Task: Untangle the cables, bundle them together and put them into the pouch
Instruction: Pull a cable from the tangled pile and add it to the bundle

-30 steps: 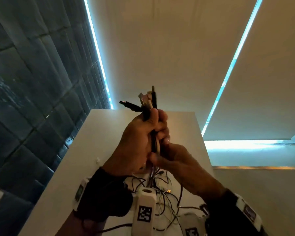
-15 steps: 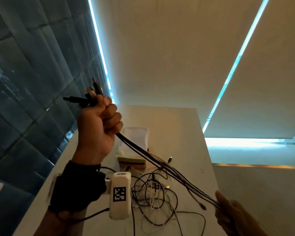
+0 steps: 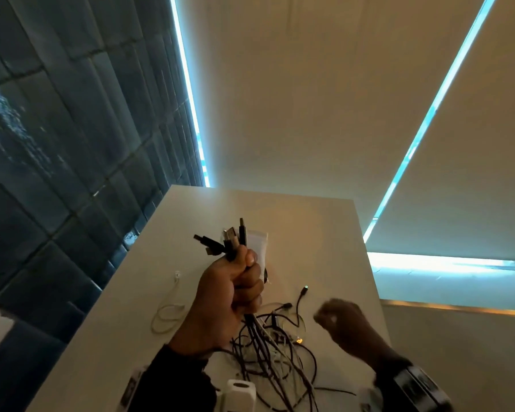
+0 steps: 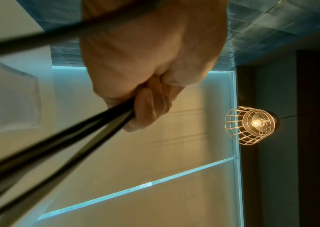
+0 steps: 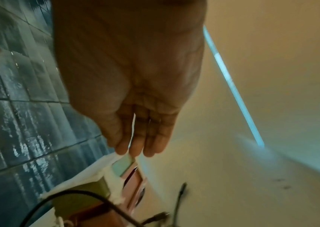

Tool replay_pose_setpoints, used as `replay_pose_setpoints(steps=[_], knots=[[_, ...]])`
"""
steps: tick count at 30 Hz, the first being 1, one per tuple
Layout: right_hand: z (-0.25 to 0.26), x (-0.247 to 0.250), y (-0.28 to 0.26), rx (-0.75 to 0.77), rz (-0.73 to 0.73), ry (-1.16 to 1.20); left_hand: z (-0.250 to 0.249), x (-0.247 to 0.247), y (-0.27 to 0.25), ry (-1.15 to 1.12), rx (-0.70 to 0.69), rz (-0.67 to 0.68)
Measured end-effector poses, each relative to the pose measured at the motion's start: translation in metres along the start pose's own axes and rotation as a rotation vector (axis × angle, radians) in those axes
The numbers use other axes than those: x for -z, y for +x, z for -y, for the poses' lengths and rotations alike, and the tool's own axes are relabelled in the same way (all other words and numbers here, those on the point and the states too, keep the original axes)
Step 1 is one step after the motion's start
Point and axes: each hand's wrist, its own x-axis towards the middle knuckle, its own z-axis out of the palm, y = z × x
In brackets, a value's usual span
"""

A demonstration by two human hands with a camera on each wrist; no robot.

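My left hand (image 3: 238, 281) is held above the white table (image 3: 324, 233), its fingers curled in a fist round a bunch of mostly dark cables (image 3: 262, 337). Their plug ends (image 3: 229, 242) stick up out of the fist. Below it the cables drop into a tangled heap (image 3: 280, 364) on the table. In the left wrist view the same fist (image 4: 149, 104) clamps black cables (image 4: 58, 145) that run toward the camera. My right hand (image 3: 335, 315) hovers right of the heap, blurred. Seen from the right wrist, its fingers (image 5: 151, 138) are straight and hold nothing. A white pouch (image 3: 260, 242) lies behind the left hand.
A separate white cable (image 3: 167, 313) lies in loops on the table's left side. One black plug end (image 3: 304, 289) points away from the heap. Blue tiled wall (image 3: 57, 144) runs along the left. By the pouch (image 5: 89, 173) lie a green (image 5: 122, 165) and a brown flat item (image 5: 135, 184).
My left hand came back down to the middle with the cable ends. My right hand let go of the stretched cables, which fell slack, and rose beside the heap.
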Motion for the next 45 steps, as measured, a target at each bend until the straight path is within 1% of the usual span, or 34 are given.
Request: replay_pose_setpoints(steps=[1, 2, 3, 4, 5, 6, 8, 9, 10, 12, 13, 15, 17, 19, 21, 22, 24, 27, 29, 30, 32, 36, 39, 42, 45], knots=[[0.038, -0.019, 0.018, 0.039, -0.081, 0.040, -0.004, 0.001, 0.000, -0.006, 0.005, 0.004], [0.050, -0.028, 0.040, 0.043, 0.010, 0.032, -0.009, 0.003, 0.000, -0.010, 0.009, 0.012], [0.057, -0.041, 0.061, 0.025, 0.071, -0.037, -0.012, 0.004, 0.000, -0.012, 0.009, 0.023], [0.052, -0.055, 0.080, 0.042, 0.137, -0.121, -0.013, 0.007, -0.001, -0.006, 0.009, 0.025], [0.052, -0.066, 0.089, -0.017, 0.223, -0.185, -0.014, 0.009, -0.002, -0.003, 0.009, 0.023], [0.044, -0.076, 0.098, -0.095, 0.265, -0.242, -0.014, 0.012, -0.002, -0.003, 0.008, 0.018], [0.048, -0.094, 0.099, -0.174, 0.328, -0.228, -0.016, 0.019, -0.001, -0.014, -0.004, 0.007], [0.044, -0.103, 0.101, -0.207, 0.314, -0.239, -0.017, 0.022, 0.000, -0.020, -0.009, 0.000], [0.042, -0.109, 0.102, -0.241, 0.354, -0.235, -0.017, 0.025, 0.000, -0.025, -0.013, -0.008], [0.039, -0.115, 0.102, -0.251, 0.356, -0.248, -0.018, 0.031, 0.001, -0.026, -0.016, -0.019], [0.036, -0.120, 0.102, -0.233, 0.333, -0.257, -0.017, 0.033, 0.001, -0.026, -0.020, -0.022], [0.030, -0.128, 0.101, -0.205, 0.337, -0.257, -0.015, 0.035, 0.003, -0.029, -0.030, -0.031], [0.033, -0.126, 0.095, -0.166, 0.295, -0.232, -0.013, 0.036, 0.006, -0.039, -0.045, -0.048], [0.047, -0.114, 0.090, -0.133, 0.235, -0.139, -0.012, 0.037, 0.010, -0.015, -0.058, -0.086], [0.058, -0.103, 0.087, -0.095, 0.120, 0.127, -0.010, 0.038, 0.015, 0.032, -0.057, -0.145], [0.064, -0.097, 0.085, -0.076, 0.083, 0.288, -0.009, 0.039, 0.016, 0.058, -0.057, -0.175], [0.076, -0.083, 0.084, -0.018, 0.004, 0.523, -0.007, 0.039, 0.021, 0.120, -0.070, -0.216], [0.113, -0.051, 0.077, 0.035, -0.073, 0.784, -0.004, 0.036, 0.029, 0.225, -0.103, -0.268], [0.138, -0.034, 0.070, 0.081, -0.142, 0.885, 0.001, 0.035, 0.034, 0.314, -0.142, -0.338], [0.147, -0.028, 0.066, 0.117, -0.155, 0.917, 0.004, 0.036, 0.037, 0.351, -0.156, -0.375], [0.162, -0.018, 0.057, 0.184, -0.127, 0.997, 0.008, 0.035, 0.041, 0.399, -0.167, -0.423], [0.189, -0.001, 0.040, 0.274, -0.035, 1.055, 0.009, 0.027, 0.038, 0.532, -0.184, -0.412], [0.195, 0.003, 0.033, 0.260, -0.026, 1.031, 0.008, 0.024, 0.035, 0.576, -0.245, -0.417], [0.190, 0.005, 0.029, 0.277, -0.009, 0.998, 0.007, 0.025, 0.032, 0.560, -0.288, -0.469], [0.191, 0.004, 0.027, 0.248, -0.022, 0.959, 0.010, 0.025, 0.029, 0.550, -0.317, -0.447]])
